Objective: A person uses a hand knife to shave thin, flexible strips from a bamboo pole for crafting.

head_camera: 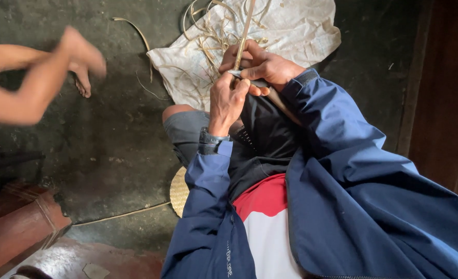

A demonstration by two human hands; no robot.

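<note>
Head view showed me the bamboo strip (245,36) rising from between both hands toward the top of the frame, its lower end running down past them against the dark lap; it lay above the white sack (291,31) spread on the floor, with pale shavings (208,36) curled over that sack; my left hand (228,101) was clamped round what looked like a knife (249,80), its blade laid across the strip, though the handle was hidden in the fist; my right hand (262,64) was closed on the strip just beyond the blade, nearer the sack; I judged the strip light, stiff along its length yet springy, with sharp split edges, so the safe hold was on its flat faces close to the blade; left of the sack, well apart, another person's arm (27,77) was blurred, and a woven mat (179,191) showed beneath the lap.
</note>
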